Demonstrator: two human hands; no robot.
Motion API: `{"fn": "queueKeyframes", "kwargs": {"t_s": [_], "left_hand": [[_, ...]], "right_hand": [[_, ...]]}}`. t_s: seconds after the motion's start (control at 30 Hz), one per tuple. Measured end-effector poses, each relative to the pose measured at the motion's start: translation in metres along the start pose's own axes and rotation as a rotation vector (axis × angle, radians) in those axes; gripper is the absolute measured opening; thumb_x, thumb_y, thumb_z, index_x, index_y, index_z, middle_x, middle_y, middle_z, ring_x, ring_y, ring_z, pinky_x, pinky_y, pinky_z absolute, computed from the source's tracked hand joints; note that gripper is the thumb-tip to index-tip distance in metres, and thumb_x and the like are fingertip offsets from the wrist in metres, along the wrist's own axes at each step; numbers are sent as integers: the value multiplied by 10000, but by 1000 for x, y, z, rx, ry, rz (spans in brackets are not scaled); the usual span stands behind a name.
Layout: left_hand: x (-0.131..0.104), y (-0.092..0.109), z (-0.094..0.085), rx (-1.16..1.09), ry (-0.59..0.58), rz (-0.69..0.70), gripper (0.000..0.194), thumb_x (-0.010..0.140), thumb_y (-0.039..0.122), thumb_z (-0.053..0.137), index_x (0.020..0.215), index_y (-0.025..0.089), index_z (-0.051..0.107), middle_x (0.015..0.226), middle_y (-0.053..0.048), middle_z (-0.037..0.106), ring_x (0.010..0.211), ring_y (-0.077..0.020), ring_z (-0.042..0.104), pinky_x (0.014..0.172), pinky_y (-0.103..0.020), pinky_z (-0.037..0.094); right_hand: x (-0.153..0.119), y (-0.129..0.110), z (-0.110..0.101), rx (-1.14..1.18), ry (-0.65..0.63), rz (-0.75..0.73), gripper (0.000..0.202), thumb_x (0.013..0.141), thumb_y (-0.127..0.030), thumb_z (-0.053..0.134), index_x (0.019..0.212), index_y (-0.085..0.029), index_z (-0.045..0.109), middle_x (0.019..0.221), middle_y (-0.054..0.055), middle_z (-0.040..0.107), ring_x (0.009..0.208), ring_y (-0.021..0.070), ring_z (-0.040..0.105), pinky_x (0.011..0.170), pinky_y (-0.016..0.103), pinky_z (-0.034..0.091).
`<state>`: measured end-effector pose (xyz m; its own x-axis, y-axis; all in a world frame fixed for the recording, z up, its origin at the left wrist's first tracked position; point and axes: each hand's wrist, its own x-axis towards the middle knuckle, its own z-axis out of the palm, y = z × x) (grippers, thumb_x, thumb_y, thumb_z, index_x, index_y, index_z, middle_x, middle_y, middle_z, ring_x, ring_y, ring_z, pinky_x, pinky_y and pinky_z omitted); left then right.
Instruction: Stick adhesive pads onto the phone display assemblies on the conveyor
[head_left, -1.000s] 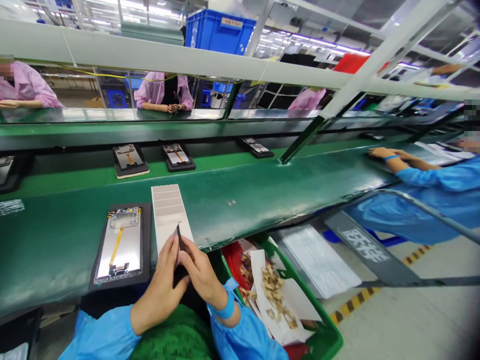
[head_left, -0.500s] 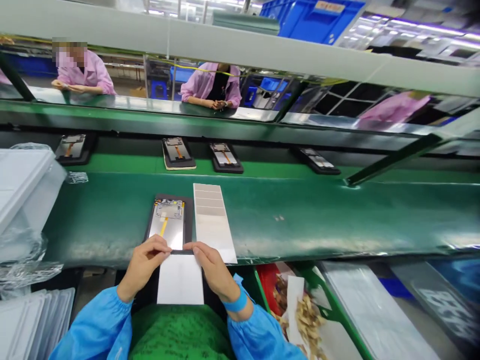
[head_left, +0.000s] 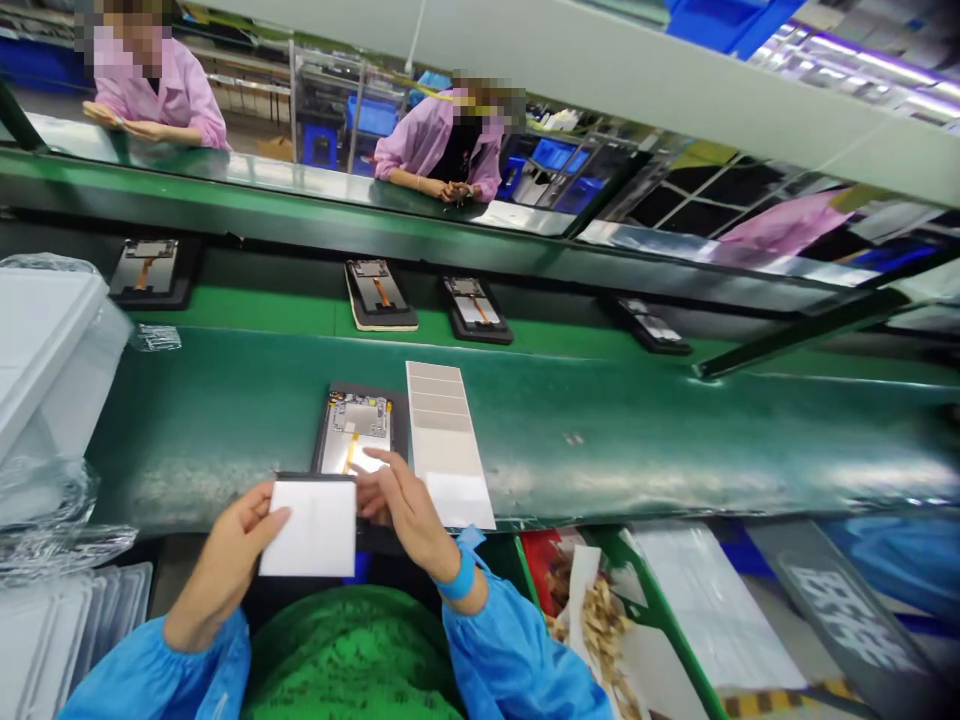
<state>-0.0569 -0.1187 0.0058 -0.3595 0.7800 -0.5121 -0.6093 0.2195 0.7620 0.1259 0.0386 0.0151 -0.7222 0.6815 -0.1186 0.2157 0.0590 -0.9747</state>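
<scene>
My left hand [head_left: 229, 545] pinches the left side of a flat white rectangular panel [head_left: 311, 528] with a dark strip along its top edge. The panel is tilted toward me, in front of the table's near edge. To its right is my right hand [head_left: 409, 515], fingers spread, over the lower part of an opened tablet [head_left: 360, 415]. Its fingertips are partly hidden by the panel, so contact there is unclear. The tablet, with circuit board and orange ribbon cable showing, lies on a dark foam pad [head_left: 400, 410]. Beside it rests a pale sheet of adhesive strips [head_left: 446, 440].
Several opened tablets, among them one [head_left: 476, 310], lie on pads along the green belt [head_left: 285, 325]. White trays [head_left: 45, 350] are stacked at left. A green bin [head_left: 675, 640] with paper scraps stands lower right. People in pink sit across the line.
My left hand has moved left and toward me with the white panel, lifting it from the tablet's near edge. My right hand has let go of its edge and spread its fingers.
</scene>
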Motion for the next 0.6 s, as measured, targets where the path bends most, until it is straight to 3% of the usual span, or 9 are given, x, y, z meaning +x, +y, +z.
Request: {"fn": "queueKeyframes", "kwargs": {"t_s": [0.13, 0.2, 0.27, 0.33, 0.47, 0.6], "left_hand": [[3, 13, -42, 0, 245, 84, 857, 616, 359, 895, 1365, 162, 528, 1042, -98, 764, 877, -248, 736, 709, -293, 595], [4, 14, -53, 15, 269, 98, 928, 600, 366, 904, 1405, 178, 483, 1015, -85, 768, 832, -238, 741, 687, -292, 595], [5, 13, -57, 40, 245, 98, 901, 611, 375, 898, 1389, 179, 488, 1006, -85, 767, 811, -231, 741, 680, -292, 591], [7, 9, -54, 63, 204, 99, 835, 635, 389, 885, 1349, 175, 509, 1011, -92, 763, 811, -230, 741, 689, -295, 586], [21, 4, -39, 114, 87, 100, 755, 707, 422, 833, 1328, 166, 490, 1011, -102, 755, 831, -236, 736, 713, -322, 577], [49, 2, -8, 238, -70, 139, 711, 762, 422, 772, 1332, 134, 458, 934, -84, 747, 799, -224, 722, 701, -328, 560]], "right_hand": [[10, 1, 8, -492, -3, -285, 481, 910, -435, 678, 1310, -212, 530, 1268, 133, 603, 1169, 297, 560, 980, 497, 499], [13, 6, 15, -694, -46, -365, 442, 856, -367, 757, 1225, -200, 581, 1263, 137, 584, 1161, 314, 532, 978, 518, 493], [16, 14, 21, -798, -35, -398, 272, 889, -278, 718, 1123, -189, 613, 1181, 124, 601, 1084, 291, 552, 919, 483, 522], [19, 21, 24, -835, -20, -439, 83, 954, -198, 605, 1033, -186, 628, 1091, 107, 622, 1008, 259, 572, 874, 439, 534], [26, 23, 15, -700, 24, -485, 119, 996, -172, 518, 991, -193, 635, 986, 78, 655, 961, 227, 603, 872, 397, 527], [36, 9, -4, -449, 163, -381, 97, 976, -204, 559, 994, -208, 654, 958, 52, 672, 887, 194, 639, 796, 340, 531]]}}
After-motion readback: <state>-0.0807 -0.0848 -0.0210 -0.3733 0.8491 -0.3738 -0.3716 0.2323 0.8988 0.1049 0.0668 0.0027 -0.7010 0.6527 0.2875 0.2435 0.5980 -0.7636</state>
